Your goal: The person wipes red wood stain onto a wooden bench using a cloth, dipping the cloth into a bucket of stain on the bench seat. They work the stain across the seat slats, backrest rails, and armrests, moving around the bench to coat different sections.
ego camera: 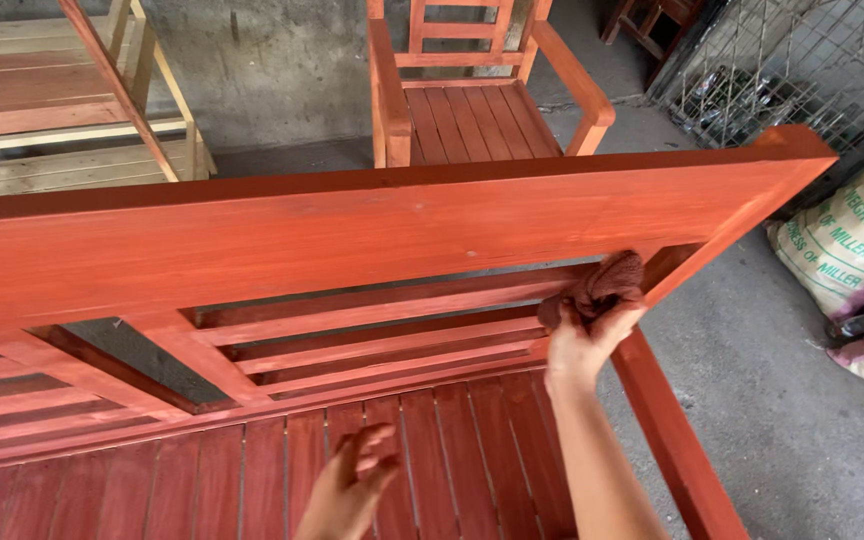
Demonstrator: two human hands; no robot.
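Gleaming red-stained slatted bench (352,230), dark rag (602,285)

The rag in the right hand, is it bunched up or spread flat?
Bunched up. The rag sits as a crumpled brown wad gripped by the right hand, pressed under the bench's top rail.

Red-stained bench (372,230) cut off at left and bottom edges. Left hand (352,485) motion-blurred, wrist out of frame. Stained rag (602,285) hiding right hand's (582,345) fingertips. Wooden armchair (482,100) cropped at top.
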